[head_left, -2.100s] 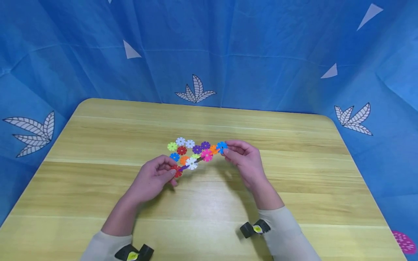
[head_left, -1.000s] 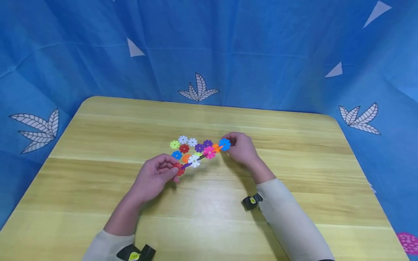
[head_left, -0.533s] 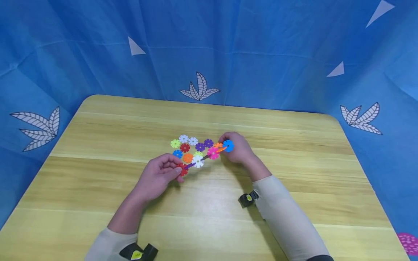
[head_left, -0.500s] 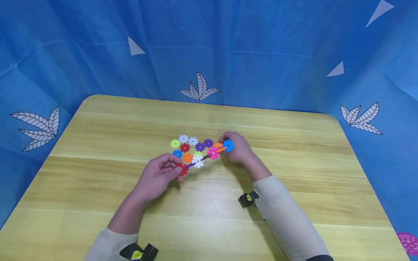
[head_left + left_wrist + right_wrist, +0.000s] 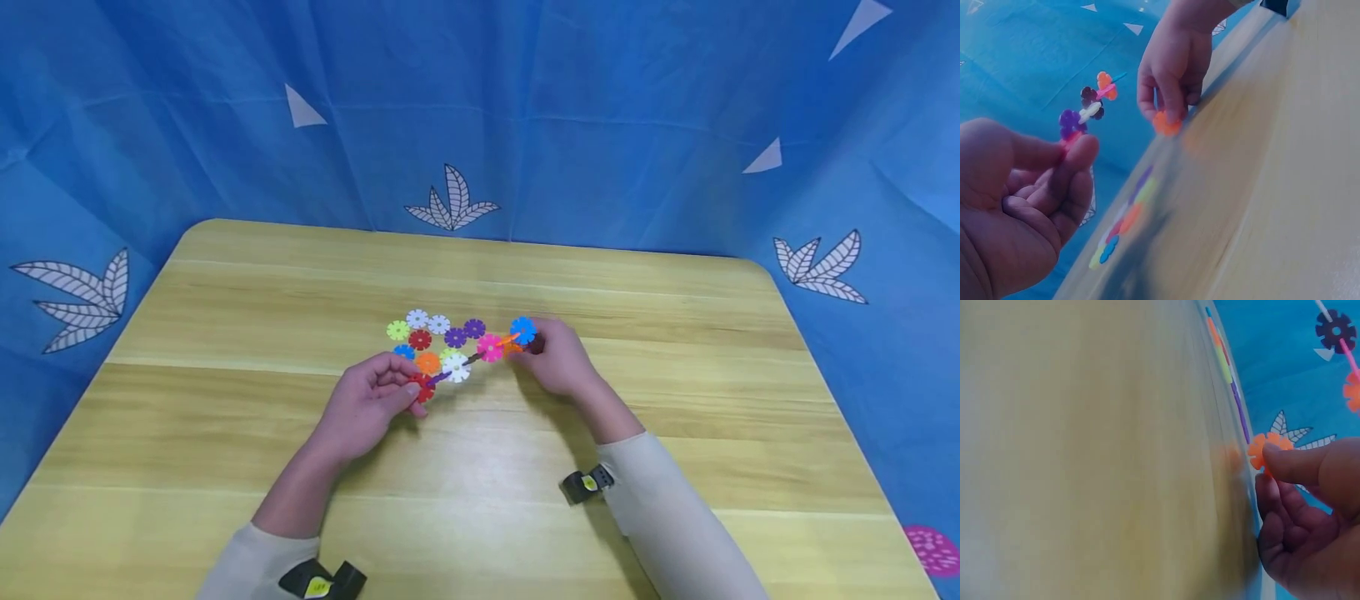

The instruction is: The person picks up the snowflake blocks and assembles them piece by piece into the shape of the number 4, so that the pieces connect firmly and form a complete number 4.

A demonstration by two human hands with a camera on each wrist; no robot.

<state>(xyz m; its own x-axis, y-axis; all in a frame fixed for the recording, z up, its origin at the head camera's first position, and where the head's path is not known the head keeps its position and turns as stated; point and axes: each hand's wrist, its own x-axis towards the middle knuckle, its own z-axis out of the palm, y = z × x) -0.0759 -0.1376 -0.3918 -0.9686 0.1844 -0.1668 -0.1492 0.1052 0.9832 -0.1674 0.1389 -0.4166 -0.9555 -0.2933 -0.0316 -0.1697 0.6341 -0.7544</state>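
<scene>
A chain of notched plastic snowflake discs runs up and to the right from my left hand [image 5: 371,404], which pinches its red end disc [image 5: 422,387] between thumb and fingers. Along it come purple, white [image 5: 456,367], dark brown [image 5: 1336,331], pink [image 5: 491,347], orange [image 5: 1106,85] and blue [image 5: 522,331] discs, linked edge to edge at angles. The chain hangs above the table. My right hand [image 5: 562,358], beyond the blue end, pinches a separate orange disc [image 5: 1266,450] between thumb and fingers. That disc is close to the tabletop, apart from the chain.
Several loose discs lie flat on the wooden table [image 5: 480,517] behind the chain, among them yellow-green [image 5: 398,331], dark red [image 5: 420,340], purple [image 5: 474,328] and orange [image 5: 427,362] ones. A blue curtain [image 5: 600,125] hangs behind the table's far edge.
My right hand has let go of the chain's blue end disc, reached behind it and taken hold of a loose orange disc, drawing it slightly right. My left hand has shifted slightly right with the chain.
</scene>
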